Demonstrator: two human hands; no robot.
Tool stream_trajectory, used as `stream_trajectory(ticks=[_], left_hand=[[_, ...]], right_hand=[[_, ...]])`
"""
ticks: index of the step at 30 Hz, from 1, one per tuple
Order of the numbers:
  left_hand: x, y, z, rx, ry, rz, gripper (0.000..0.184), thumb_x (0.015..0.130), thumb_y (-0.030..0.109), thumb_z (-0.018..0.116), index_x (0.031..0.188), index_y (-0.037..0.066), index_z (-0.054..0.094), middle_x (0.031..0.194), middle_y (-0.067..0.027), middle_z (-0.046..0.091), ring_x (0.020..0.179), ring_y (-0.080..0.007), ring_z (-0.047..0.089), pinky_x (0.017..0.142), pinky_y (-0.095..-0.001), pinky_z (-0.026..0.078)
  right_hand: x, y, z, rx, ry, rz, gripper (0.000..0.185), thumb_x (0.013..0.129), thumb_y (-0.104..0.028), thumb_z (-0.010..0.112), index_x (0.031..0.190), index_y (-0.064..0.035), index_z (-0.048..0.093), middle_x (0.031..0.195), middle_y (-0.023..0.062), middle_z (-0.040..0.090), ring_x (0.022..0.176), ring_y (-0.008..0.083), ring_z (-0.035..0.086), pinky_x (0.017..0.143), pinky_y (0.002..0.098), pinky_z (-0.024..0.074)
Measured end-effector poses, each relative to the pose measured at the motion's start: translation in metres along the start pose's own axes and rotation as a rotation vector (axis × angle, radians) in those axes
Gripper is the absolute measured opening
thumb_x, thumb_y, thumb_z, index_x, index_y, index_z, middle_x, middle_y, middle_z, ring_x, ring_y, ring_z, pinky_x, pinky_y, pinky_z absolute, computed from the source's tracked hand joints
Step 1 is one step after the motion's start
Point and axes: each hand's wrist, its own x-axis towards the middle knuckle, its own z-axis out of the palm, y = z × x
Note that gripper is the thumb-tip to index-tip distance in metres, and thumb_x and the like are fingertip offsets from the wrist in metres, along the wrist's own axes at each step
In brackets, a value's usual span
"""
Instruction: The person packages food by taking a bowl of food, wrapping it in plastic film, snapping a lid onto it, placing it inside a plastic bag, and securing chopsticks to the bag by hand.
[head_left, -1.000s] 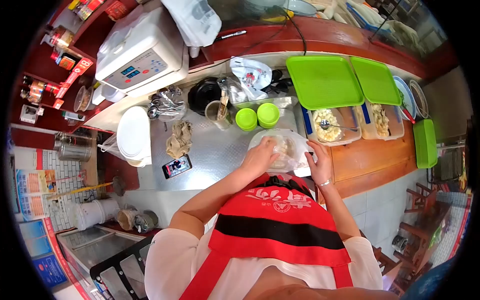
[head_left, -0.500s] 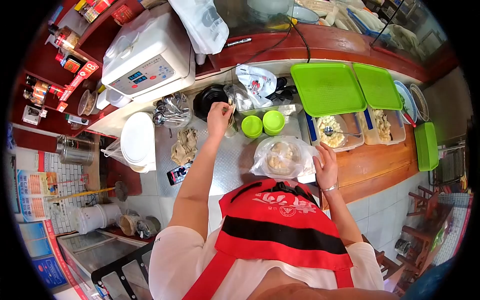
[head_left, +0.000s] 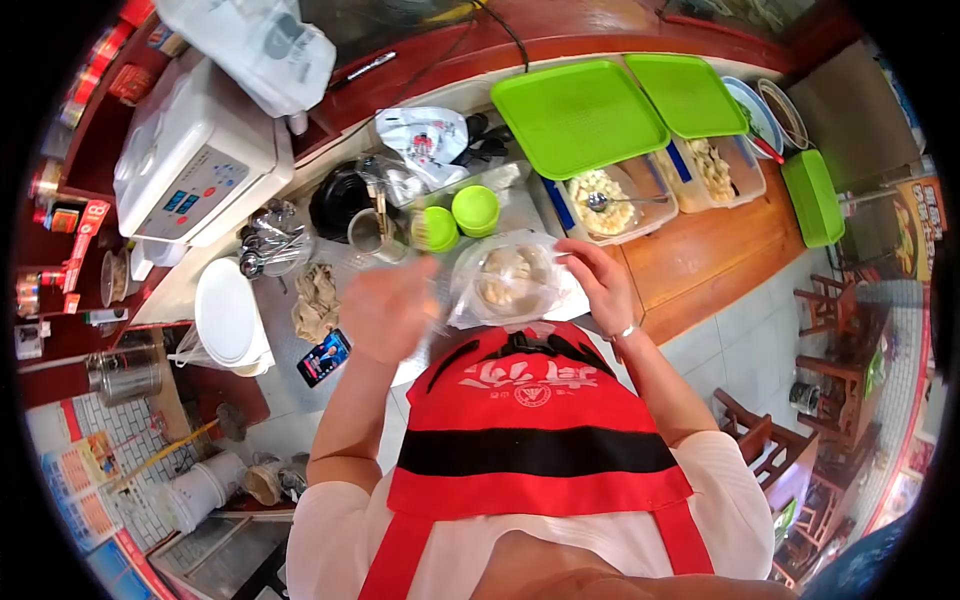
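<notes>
Returning from the cup (head_left: 368, 240) of sticks (head_left: 379, 205), where it was half a second ago, the left hand (head_left: 386, 312) now hangs blurred over the counter, left of the clear plastic bag (head_left: 466, 300). Its fingers look partly bent; a faint streak shows beside them, but I cannot tell whether they hold anything. The right hand (head_left: 600, 288) stays at the bag's right edge, fingers half open and loosely curved; whether they pinch the plastic is unclear. The bag, with a bowl of food (head_left: 506, 276) inside, sits on the counter before the apron (head_left: 540, 460), near the green cups (head_left: 475, 210). Both hands seem centred on it again.
</notes>
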Motion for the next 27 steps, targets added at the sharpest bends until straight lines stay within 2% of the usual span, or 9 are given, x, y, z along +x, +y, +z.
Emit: stream_trajectory(ticks=[5,6,8,11,14,17,21,22,27], left_hand=[[0.013,0.071,0.062,-0.417,-0.071,0.44,0.025,0.073,0.01,0.068,0.095,0.009,0.058,0.108,-0.0085,0.064,0.083,-0.0236,0.065,0.072,-0.0321,0.052],[0.011,0.075,0.07,-0.415,-0.072,0.44,0.025,0.073,0.01,0.068,0.095,0.009,0.058,0.108,-0.0085,0.064,0.083,-0.0236,0.065,0.072,-0.0321,0.052],[-0.001,0.077,0.087,-0.529,-0.247,0.402,0.031,0.072,0.012,0.07,0.1,0.007,0.057,0.119,-0.0095,0.058,0.095,-0.0255,0.062,0.078,-0.0337,0.051],[-0.051,0.072,0.127,-0.494,-0.57,-0.203,0.044,0.073,0.018,0.071,0.114,0.009,0.056,0.128,-0.0124,0.052,0.118,-0.0326,0.05,0.095,-0.0455,0.042],[-0.083,0.057,0.153,-0.253,-0.69,-0.095,0.044,0.075,0.02,0.069,0.115,0.007,0.057,0.126,-0.0116,0.051,0.125,-0.0348,0.041,0.107,-0.0474,0.031],[-0.102,0.053,0.169,-0.214,-0.865,-0.142,0.046,0.072,0.023,0.072,0.114,0.009,0.058,0.13,-0.0113,0.049,0.126,-0.0379,0.039,0.107,-0.0527,0.028],[-0.116,0.054,0.172,-0.175,-0.842,-0.244,0.043,0.073,0.025,0.072,0.111,0.008,0.061,0.128,-0.0105,0.053,0.125,-0.0348,0.042,0.104,-0.052,0.032],[-0.111,0.051,0.167,-0.167,-0.842,-0.242,0.043,0.073,0.025,0.072,0.111,0.008,0.061,0.128,-0.0105,0.053,0.125,-0.0348,0.042,0.104,-0.052,0.032],[-0.051,-0.005,0.129,-0.257,-0.404,-0.363,0.028,0.079,0.015,0.064,0.105,0.005,0.063,0.106,-0.0125,0.061,0.104,-0.0309,0.057,0.087,-0.0415,0.046]], right_hand=[[0.0,-0.045,0.015,0.922,-0.296,0.393,0.043,0.097,-0.025,0.049,0.131,0.0015,0.047,0.106,0.0134,0.064,0.095,0.0197,0.062,0.082,0.0307,0.0505],[0.0,-0.037,0.013,0.782,-0.212,0.358,0.038,0.097,-0.021,0.049,0.128,0.0004,0.049,0.093,0.0092,0.064,0.08,0.0152,0.062,0.07,0.0261,0.0502],[0.005,-0.016,-0.003,0.725,-0.083,0.271,0.034,0.096,-0.02,0.052,0.124,-0.0007,0.051,0.088,0.0071,0.064,0.076,0.0136,0.06,0.068,0.025,0.049],[0.009,0.012,-0.032,0.322,0.311,0.111,0.022,0.091,-0.014,0.058,0.111,-0.0028,0.057,0.079,0.0021,0.062,0.066,0.0096,0.055,0.06,0.0219,0.044],[0.006,0.067,-0.053,-0.483,0.437,-0.146,0.034,0.081,-0.023,0.071,0.105,-0.0022,0.061,0.086,0.0083,0.064,0.071,0.0194,0.058,0.063,0.0292,0.0478],[-0.004,0.078,-0.043,-0.908,0.365,-0.246,0.041,0.076,-0.028,0.076,0.105,-0.0026,0.062,0.095,0.014,0.064,0.079,0.0256,0.061,0.069,0.0337,0.0492],[0.002,0.105,-0.032,-0.564,0.3,0.137,0.042,0.073,-0.028,0.077,0.103,-0.0022,0.063,0.081,0.0135,0.066,0.07,0.0275,0.064,0.063,0.0361,0.0496],[0.005,0.117,-0.032,-0.528,0.328,0.088,0.035,0.074,-0.026,0.077,0.095,-0.0015,0.064,0.065,0.0083,0.062,0.056,0.0199,0.058,0.054,0.0346,0.0456],[0.001,0.109,-0.027,-0.235,0.308,0.156,0.028,0.077,-0.026,0.075,0.087,-0.0022,0.064,0.059,0.0024,0.054,0.052,0.0095,0.046,0.048,0.0292,0.037]])
